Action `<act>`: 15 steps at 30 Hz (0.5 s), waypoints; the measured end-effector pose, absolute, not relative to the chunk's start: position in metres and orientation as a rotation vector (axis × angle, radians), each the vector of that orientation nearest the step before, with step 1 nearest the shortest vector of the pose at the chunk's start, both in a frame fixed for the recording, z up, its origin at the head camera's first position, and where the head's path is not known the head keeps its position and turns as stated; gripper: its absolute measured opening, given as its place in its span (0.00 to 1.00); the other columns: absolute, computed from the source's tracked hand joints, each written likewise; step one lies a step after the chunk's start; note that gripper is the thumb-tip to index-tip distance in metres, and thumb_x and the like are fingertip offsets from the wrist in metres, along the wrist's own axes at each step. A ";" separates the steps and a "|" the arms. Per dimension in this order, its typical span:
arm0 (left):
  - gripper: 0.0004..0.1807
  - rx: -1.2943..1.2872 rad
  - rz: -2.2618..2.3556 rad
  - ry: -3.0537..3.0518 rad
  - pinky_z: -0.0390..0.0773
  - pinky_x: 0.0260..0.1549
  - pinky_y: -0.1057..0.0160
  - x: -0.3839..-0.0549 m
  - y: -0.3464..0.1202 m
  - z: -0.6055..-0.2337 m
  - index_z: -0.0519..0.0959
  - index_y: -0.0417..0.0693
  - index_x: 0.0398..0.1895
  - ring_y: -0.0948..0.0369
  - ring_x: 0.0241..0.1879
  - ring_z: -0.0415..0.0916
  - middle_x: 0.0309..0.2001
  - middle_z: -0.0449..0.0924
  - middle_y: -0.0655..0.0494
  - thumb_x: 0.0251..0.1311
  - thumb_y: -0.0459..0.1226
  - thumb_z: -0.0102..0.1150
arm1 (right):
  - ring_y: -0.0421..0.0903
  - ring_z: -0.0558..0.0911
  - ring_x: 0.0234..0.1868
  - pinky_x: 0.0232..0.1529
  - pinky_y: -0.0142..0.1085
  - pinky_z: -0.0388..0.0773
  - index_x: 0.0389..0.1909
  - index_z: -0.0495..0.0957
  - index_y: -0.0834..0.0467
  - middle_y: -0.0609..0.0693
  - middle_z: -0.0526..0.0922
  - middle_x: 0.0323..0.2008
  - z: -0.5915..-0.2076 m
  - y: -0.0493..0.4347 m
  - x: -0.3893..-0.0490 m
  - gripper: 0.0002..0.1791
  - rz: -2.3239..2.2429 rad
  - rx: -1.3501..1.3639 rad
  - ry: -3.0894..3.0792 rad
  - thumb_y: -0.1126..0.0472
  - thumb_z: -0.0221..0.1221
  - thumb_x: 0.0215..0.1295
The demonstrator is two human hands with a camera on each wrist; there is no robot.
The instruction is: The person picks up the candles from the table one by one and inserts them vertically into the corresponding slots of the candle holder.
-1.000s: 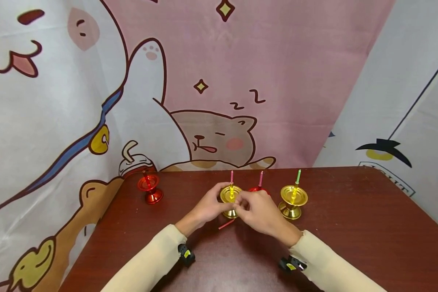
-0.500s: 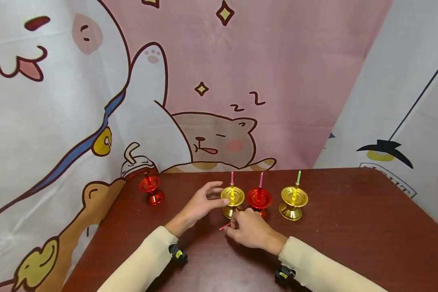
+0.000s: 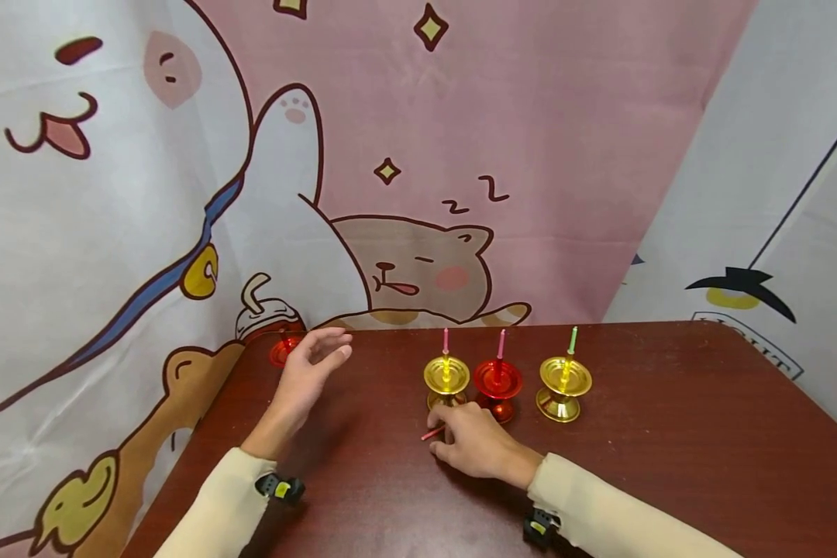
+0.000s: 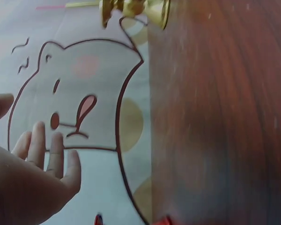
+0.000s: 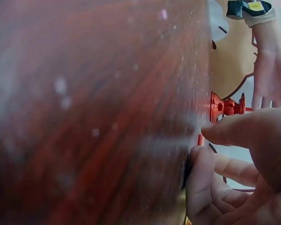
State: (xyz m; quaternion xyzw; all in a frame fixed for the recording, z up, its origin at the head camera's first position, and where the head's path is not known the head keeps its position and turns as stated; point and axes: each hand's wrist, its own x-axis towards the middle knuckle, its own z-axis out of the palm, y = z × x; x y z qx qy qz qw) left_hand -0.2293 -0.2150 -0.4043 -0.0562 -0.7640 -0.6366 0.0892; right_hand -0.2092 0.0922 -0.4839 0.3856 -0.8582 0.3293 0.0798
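Note:
My right hand (image 3: 477, 440) is low over the table, thumb and fingers apart around a thin red candle (image 3: 432, 433) lying on the wood. In the right wrist view, the end of that red candle (image 5: 201, 139) shows between thumb and fingertip. At the left, my left hand (image 3: 305, 380) is raised with spread, loosely bent fingers and holds nothing. It partly hides a red candle holder (image 3: 279, 353) with a dark red candle. Just behind the right hand stands a gold candle holder (image 3: 447, 375) bearing a pink-tipped candle.
Right of it are a red candle holder (image 3: 498, 378) with a pink candle and another gold candle holder (image 3: 565, 376) with a green-tipped candle. All stand on a dark red-brown table (image 3: 669, 434). A cartoon-printed cloth (image 3: 565, 155) hangs behind the far edge.
Both hands have come away from the middle gold holder. The right hand moved down to the lying red candle; the left hand swung left to the far-left red holder.

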 end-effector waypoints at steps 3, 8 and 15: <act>0.21 -0.111 -1.854 -2.191 0.79 0.57 0.70 -0.226 -0.229 -0.400 0.77 0.35 0.68 0.60 0.57 0.81 0.64 0.84 0.38 0.78 0.34 0.66 | 0.32 0.74 0.21 0.20 0.35 0.71 0.38 0.82 0.52 0.35 0.76 0.20 -0.486 0.092 -0.210 0.11 0.964 1.185 -2.542 0.62 0.75 0.61; 0.17 -0.014 -1.798 -2.030 0.80 0.53 0.72 -0.223 -0.248 -0.396 0.79 0.33 0.63 0.63 0.52 0.82 0.56 0.87 0.45 0.78 0.32 0.66 | 0.33 0.73 0.23 0.21 0.36 0.70 0.33 0.79 0.51 0.35 0.75 0.20 -0.482 0.093 -0.208 0.12 0.912 1.216 -2.548 0.61 0.76 0.62; 0.16 0.123 -1.611 -2.022 0.76 0.49 0.74 -0.226 -0.270 -0.401 0.80 0.34 0.62 0.65 0.52 0.78 0.56 0.86 0.47 0.78 0.34 0.65 | 0.33 0.71 0.27 0.26 0.34 0.69 0.28 0.77 0.49 0.37 0.73 0.23 -0.452 0.090 -0.191 0.17 0.828 1.197 -2.679 0.61 0.78 0.62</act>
